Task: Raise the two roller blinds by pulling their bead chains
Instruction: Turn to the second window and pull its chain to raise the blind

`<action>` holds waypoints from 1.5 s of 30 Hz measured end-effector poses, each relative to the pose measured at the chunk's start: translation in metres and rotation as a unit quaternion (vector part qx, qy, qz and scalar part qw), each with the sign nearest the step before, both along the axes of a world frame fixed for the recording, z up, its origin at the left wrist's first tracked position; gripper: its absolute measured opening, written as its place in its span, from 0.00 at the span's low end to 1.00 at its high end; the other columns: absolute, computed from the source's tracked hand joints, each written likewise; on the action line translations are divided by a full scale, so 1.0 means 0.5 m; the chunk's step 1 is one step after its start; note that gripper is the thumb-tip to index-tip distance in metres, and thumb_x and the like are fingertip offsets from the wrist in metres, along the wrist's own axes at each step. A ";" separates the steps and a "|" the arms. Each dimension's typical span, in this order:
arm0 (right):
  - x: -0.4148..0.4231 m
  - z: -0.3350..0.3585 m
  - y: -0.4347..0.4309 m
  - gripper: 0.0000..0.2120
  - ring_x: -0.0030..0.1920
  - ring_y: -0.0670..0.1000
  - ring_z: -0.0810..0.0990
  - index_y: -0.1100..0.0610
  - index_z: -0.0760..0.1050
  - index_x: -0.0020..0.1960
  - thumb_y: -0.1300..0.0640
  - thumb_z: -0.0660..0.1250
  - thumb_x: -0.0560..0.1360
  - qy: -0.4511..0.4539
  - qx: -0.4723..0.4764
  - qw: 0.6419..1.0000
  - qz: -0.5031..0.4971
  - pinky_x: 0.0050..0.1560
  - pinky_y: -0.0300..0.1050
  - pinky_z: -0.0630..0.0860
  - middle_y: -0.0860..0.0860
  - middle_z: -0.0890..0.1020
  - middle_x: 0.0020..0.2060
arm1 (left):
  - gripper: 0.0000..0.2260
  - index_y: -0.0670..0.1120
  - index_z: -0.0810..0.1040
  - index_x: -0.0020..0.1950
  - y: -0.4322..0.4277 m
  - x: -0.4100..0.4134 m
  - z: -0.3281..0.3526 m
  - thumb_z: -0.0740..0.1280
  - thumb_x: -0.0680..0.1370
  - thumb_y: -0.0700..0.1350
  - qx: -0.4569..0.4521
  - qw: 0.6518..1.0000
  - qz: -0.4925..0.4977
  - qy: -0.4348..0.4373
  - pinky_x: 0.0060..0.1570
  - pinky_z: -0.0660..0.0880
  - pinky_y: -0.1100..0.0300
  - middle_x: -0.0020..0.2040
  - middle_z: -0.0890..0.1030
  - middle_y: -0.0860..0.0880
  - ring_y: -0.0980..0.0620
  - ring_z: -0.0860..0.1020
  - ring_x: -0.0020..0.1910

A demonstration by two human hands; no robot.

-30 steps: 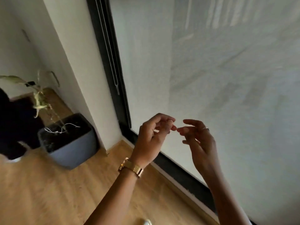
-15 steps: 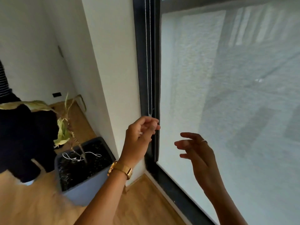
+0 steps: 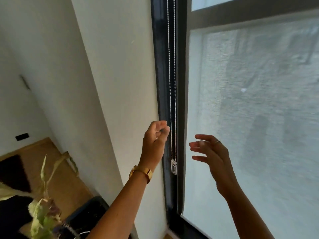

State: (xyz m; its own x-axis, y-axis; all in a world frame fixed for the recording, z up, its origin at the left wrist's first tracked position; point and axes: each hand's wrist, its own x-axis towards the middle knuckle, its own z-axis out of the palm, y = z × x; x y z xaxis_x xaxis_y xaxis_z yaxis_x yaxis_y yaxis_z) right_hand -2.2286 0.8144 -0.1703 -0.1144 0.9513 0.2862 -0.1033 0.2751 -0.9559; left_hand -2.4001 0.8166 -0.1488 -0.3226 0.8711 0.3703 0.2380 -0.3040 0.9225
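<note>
A thin silver bead chain (image 3: pixel 172 75) hangs as a two-strand loop down the dark window frame (image 3: pixel 159 66) and ends in a clear plastic clip (image 3: pixel 174 167). To its right a translucent white roller blind (image 3: pixel 259 126) covers the glass, with its bottom edge low near the floor. My left hand (image 3: pixel 155 137), with a gold watch on the wrist, has its fingers pinched together right beside the left strand; no chain shows between the fingertips. My right hand (image 3: pixel 211 156) is raised in front of the blind, fingers spread, holding nothing.
A white wall pillar (image 3: pixel 112 100) borders the frame on the left. Below it stand a dark planter (image 3: pixel 89 214) and a wilted plant (image 3: pixel 41 209) on the wooden floor (image 3: pixel 57 169). A dark-clothed figure (image 3: pixel 10 214) is at the lower left.
The view has swung up and toward the window's left edge. My left hand went from mid-blind to the chain on the frame. My right hand stayed open.
</note>
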 end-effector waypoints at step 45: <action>-0.234 0.532 0.446 0.16 0.26 0.43 0.72 0.55 0.68 0.39 0.65 0.48 0.80 -0.043 0.364 0.926 -0.085 0.28 0.38 0.73 0.47 0.71 0.26 | 0.08 0.52 0.74 0.57 0.337 -0.096 0.126 0.58 0.81 0.49 0.077 0.987 -0.141 0.011 0.54 0.76 0.63 0.54 0.80 0.52 0.53 0.79 0.55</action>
State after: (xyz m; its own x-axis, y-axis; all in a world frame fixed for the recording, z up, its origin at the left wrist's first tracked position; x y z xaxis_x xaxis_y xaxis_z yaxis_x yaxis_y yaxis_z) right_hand -2.3454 1.0374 0.0958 -0.0335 0.5153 0.8563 0.0680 0.8560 -0.5125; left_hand -2.4480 0.9850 -0.0856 -0.0653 0.8585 0.5086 0.1423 -0.4964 0.8563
